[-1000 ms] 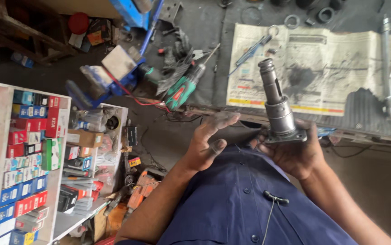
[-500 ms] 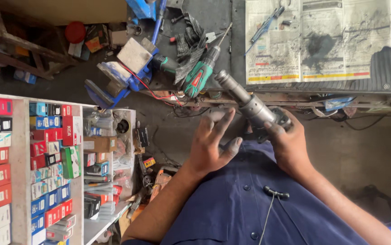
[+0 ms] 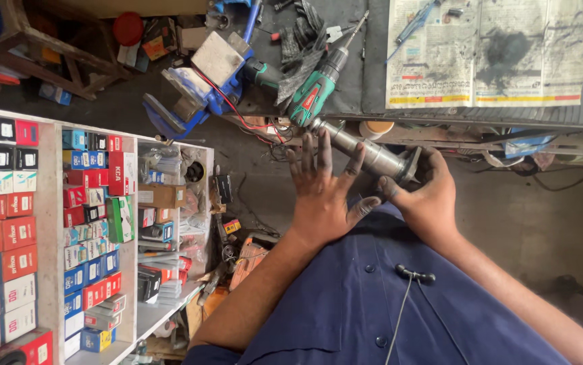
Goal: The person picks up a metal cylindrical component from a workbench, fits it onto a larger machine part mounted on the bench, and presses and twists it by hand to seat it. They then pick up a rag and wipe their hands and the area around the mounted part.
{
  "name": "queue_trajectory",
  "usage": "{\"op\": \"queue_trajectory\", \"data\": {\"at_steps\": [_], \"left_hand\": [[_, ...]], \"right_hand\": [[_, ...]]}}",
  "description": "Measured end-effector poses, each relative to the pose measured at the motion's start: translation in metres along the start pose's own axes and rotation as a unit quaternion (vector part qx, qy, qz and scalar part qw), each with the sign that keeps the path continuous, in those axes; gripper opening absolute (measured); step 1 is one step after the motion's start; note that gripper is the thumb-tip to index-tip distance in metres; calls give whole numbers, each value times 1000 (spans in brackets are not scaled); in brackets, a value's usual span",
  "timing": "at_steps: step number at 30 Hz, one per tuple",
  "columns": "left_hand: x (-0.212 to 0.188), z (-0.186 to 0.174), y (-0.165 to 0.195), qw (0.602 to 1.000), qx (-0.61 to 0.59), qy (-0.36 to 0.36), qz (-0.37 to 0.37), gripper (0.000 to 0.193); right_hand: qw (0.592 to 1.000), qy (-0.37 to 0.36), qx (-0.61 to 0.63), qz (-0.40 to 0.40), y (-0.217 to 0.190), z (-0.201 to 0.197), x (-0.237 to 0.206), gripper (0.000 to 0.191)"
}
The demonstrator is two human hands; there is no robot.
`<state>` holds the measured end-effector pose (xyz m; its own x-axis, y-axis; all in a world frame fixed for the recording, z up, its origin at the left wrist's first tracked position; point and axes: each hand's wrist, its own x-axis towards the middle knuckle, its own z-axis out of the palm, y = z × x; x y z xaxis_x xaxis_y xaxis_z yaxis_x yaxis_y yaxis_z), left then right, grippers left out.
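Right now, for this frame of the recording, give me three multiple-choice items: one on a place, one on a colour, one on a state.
1. Where does the power drill lie?
A. on the dark bench, left of the newspaper
B. on the shelf of boxes
C. in the person's lap

2. What colour is the drill's body?
A. yellow
B. green
C. white

3. How is the metal shaft held?
A. standing upright on the newspaper
B. lying loose on the floor
C. tilted, flanged end gripped by the right hand, left hand flat and open against it

Answers: 1 A, it rests on the bench beside the paper. 2 B, its casing is green. 3 C, the right fingers wrap the flange while the left fingers are spread.
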<state>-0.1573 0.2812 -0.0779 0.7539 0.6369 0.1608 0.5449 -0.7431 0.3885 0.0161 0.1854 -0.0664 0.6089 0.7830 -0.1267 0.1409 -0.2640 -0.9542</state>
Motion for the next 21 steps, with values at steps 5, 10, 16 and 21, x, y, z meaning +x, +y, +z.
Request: {"op": "queue_trajectory", "data": {"at_steps": [5, 10, 16, 21], "left_hand": [[0, 5, -1, 999, 31, -35, -23, 89], [0, 5, -1, 997, 49, -58, -29, 94], [3, -2, 3, 991, 67, -109, -38, 97], [2, -4, 4, 986, 76, -146, -37, 91]], "right_hand": [[996, 11, -75, -36, 1, 0, -2, 65], [997, 15, -69, -31, 6, 3, -2, 67], [995, 26, -92, -2, 12, 5, 0, 66], [997, 21, -77, 6, 17, 5, -1, 65]]}}
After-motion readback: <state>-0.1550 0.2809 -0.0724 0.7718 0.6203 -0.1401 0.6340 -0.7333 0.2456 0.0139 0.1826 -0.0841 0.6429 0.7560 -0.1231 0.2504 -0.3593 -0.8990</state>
